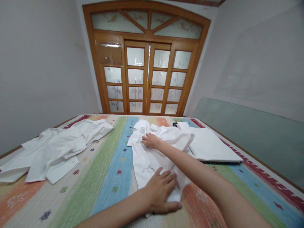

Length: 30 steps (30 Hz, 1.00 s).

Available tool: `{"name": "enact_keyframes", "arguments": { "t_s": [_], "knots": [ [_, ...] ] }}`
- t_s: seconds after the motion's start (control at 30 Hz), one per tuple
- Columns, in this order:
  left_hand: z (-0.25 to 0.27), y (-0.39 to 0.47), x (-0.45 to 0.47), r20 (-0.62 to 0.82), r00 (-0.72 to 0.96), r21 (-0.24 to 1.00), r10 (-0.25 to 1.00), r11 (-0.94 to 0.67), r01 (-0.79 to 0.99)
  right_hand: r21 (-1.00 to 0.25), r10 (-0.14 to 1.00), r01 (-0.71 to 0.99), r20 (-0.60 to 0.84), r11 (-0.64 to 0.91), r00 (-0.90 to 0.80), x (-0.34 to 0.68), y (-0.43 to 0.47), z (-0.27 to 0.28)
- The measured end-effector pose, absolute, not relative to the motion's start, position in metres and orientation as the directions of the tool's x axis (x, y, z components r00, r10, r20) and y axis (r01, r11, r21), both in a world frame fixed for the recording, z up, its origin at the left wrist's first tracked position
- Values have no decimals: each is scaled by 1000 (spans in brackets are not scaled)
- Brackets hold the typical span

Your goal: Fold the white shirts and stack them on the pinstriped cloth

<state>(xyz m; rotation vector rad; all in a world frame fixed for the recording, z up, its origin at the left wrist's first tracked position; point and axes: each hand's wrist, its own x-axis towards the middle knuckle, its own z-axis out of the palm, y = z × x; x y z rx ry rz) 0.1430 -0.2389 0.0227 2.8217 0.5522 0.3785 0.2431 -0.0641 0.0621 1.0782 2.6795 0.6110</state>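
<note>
A white shirt (140,158) lies rumpled in the middle of the striped cloth, its collar (142,124) at the far end. My left hand (162,190) rests flat on the near part of this shirt, fingers spread and thumb out to the right. Farther up, my right hand (151,141) reaches across from the right and pinches the fabric just below the collar, its fingers bent and close together. The right forearm hides part of the shirt's right side.
Another crumpled white shirt (64,142) lies at the left. Folded white garments (213,145) form a stack at the right, with a dark edge underneath. A striped cloth (95,190) covers the surface. Behind stand wooden glass-paned doors (148,72); a pale green board (249,126) borders the right.
</note>
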Motion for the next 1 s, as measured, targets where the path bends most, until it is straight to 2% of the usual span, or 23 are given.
{"name": "enact_keyframes", "arguments": {
  "t_s": [0.2,0.33,0.43,0.57,0.67,0.77,1.0],
  "knots": [
    [18,-232,126,202,867,192,454,-887,420,449,716,624,-51,639,-697,252,-58,73],
    [17,-226,102,135,808,182,573,-816,549,466,773,667,-61,581,-631,258,-56,91],
    [24,-215,72,68,722,135,689,-723,677,463,821,717,-44,521,-569,264,-56,105],
    [39,-192,20,-7,517,-40,856,-517,855,434,868,774,-38,461,-495,277,-56,115],
    [49,-171,-22,1,371,-142,929,-367,919,404,899,812,-67,422,-434,290,-55,116],
    [54,-150,-55,20,313,-178,950,-304,936,337,910,847,-94,410,-403,303,-53,119],
    [59,-126,-82,113,425,-239,898,-390,889,28,874,893,-222,450,-433,352,-64,145]
  ]
}}
